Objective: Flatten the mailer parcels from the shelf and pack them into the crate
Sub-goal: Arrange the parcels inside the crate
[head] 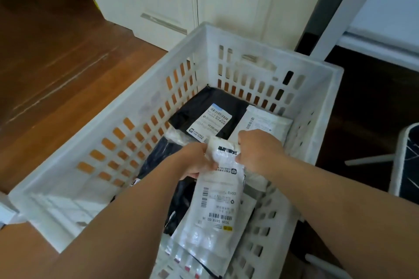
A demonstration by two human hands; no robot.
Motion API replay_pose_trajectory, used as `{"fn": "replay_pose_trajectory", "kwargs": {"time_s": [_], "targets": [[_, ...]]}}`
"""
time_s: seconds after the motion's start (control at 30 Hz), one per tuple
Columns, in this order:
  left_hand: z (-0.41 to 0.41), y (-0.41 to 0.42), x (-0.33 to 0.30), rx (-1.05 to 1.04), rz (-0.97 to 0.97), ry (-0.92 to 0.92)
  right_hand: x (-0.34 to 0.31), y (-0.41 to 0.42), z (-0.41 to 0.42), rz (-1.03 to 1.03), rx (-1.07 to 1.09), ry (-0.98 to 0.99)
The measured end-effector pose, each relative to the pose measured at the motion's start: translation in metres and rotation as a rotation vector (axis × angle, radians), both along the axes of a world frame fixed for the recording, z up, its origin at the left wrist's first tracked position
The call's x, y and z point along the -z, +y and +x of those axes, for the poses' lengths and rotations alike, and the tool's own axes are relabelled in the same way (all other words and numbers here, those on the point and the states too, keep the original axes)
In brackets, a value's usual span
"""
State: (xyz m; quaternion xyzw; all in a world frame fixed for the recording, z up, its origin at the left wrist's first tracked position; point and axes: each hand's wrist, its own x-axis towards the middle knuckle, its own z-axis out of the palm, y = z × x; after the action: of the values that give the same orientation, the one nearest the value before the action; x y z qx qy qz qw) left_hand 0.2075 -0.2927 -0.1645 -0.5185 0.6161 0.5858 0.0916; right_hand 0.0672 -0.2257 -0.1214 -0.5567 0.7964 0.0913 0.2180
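Over the middle of the white crate (229,36), you hold a white mailer (215,201) by its far end, your left hand (196,161) and right hand (258,152) both pinching it with curled fingers. Lower it flat onto the black mailer (204,108) and the white mailer by the far right corner (265,122), then press the air out with open palms so it lies level, not propped on the near wall.

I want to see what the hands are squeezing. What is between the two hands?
In the head view, the top end of a long white plastic mailer parcel lies between the left hand and right hand, over the white slotted crate.
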Motion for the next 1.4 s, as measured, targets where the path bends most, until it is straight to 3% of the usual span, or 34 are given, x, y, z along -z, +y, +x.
{"fn": "replay_pose_trajectory", "kwargs": {"time_s": [0.23,0.47,0.63,0.8,0.87,1.0,1.2,1.27,1.4], "targets": [[0.002,0.03,0.024,0.564,-0.208,-0.418,0.019,0.011,0.017,0.562,-0.524,0.092],[-0.014,0.05,0.045,0.479,-0.172,-0.504,0.028,0.016,0.019,0.749,-0.568,0.147],[-0.02,0.049,0.028,0.51,-0.364,-0.632,0.009,0.014,0.016,0.53,-0.449,0.11],[-0.031,0.057,0.026,0.705,-0.046,-0.646,0.006,0.012,0.013,0.351,-0.382,0.134],[-0.03,0.063,0.029,0.793,-0.096,-0.691,0.004,0.012,0.01,0.338,-0.378,0.14],[-0.026,0.079,0.044,0.776,-0.251,-0.666,0.0,0.015,0.01,0.343,-0.366,0.139],[-0.032,0.068,0.022,0.757,-0.175,-0.667,-0.029,0.015,0.002,0.16,-0.372,0.21],[-0.037,0.062,0.001,0.683,-0.177,-0.576,-0.039,0.021,-0.007,0.082,-0.34,0.293],[-0.064,0.049,-0.041,0.107,-0.133,-0.077,-0.054,0.04,-0.029,-0.158,-0.051,0.446]]}}
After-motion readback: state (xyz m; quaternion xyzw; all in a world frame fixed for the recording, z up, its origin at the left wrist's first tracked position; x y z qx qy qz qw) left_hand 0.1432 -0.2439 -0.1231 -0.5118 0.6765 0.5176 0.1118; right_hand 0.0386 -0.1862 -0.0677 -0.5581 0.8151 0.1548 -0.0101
